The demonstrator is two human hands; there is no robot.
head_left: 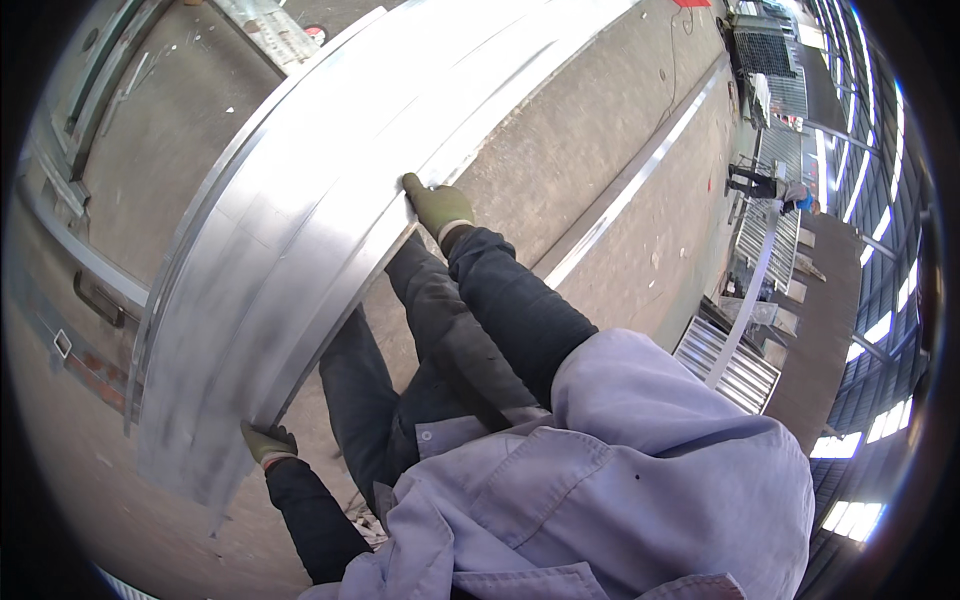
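Note:
A long, shiny metal sheet [300, 220] with lengthwise ribs stretches from the lower left to the far top. My right hand [440, 207], in an olive glove, grips its near edge with the thumb on top and the other fingers partly hidden. Lower on the same edge, toward the sheet's near left end, my left hand [268, 441] is closed on it, also gloved. The sheet's surface is bright with glare, and its near left end looks smeared. My legs stand close against the near edge, between my two hands.
Metal framing [85, 130] and a dark handle [98, 300] lie beyond the sheet at left. A pale metal strip [620, 208] runs along the concrete floor at right. Farther right are a ribbed panel [728, 365], stacked material and another person [770, 187].

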